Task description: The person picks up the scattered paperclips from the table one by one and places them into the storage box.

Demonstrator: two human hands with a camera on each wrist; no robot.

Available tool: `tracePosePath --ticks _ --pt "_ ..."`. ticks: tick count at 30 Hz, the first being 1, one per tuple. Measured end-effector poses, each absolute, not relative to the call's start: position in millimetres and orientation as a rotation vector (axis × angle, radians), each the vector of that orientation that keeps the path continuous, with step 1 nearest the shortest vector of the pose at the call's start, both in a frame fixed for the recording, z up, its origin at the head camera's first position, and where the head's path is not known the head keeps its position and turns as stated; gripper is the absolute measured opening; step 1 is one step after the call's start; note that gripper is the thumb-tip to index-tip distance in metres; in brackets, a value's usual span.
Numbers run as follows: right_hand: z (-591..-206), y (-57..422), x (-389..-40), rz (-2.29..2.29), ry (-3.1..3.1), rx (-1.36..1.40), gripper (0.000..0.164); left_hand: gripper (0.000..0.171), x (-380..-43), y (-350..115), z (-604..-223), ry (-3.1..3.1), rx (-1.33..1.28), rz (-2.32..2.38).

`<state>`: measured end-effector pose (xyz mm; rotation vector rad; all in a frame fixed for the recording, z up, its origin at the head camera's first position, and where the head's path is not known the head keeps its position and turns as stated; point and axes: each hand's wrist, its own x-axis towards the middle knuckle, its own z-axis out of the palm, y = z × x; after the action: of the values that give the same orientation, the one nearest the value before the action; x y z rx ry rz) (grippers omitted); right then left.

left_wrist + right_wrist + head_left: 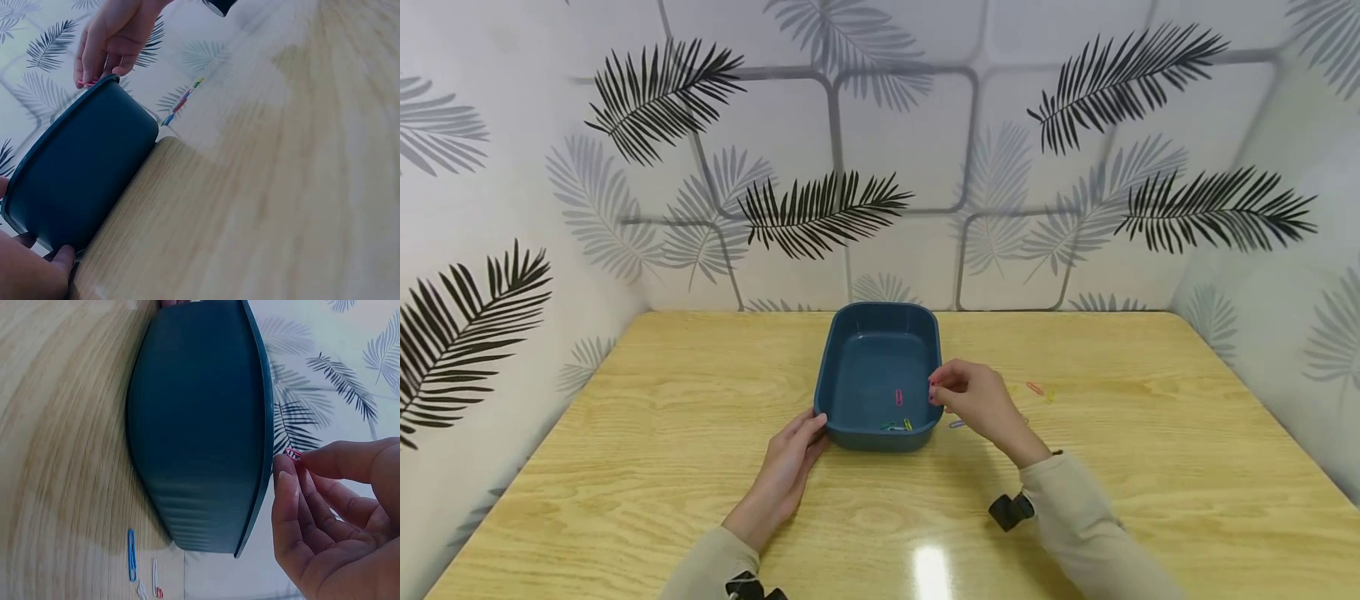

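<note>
A dark blue plastic tray (865, 362) sits on the table. My left hand (793, 457) grips its near left corner, thumb at the rim and fingers along the outer wall. Over the tray's right rim, my right hand (981, 400) pinches a red paper clip (292, 454) between thumb and fingertips. Inside the tray lie a pink paper clip (898, 397), a yellow paper clip (907, 424) and other small clips by the near wall. A blue paper clip (131, 555) rests on the table to the right of the tray, partly behind my right hand in the head view.
More clips are scattered right of the tray, among them a red one (1035, 388) and a yellow one (1050, 396). The wooden table (700, 383) ends at a wall (902, 267) with a leaf pattern, close behind the tray.
</note>
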<state>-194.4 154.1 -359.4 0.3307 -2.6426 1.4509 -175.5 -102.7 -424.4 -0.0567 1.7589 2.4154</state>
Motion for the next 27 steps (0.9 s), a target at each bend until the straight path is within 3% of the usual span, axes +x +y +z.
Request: tracePosePath --ticks 27 --pt "-358.9 135.2 -180.8 1.412 -2.665 0.416 0.009 0.052 -175.5 -102.5 -426.4 1.768 -0.060 2.408"
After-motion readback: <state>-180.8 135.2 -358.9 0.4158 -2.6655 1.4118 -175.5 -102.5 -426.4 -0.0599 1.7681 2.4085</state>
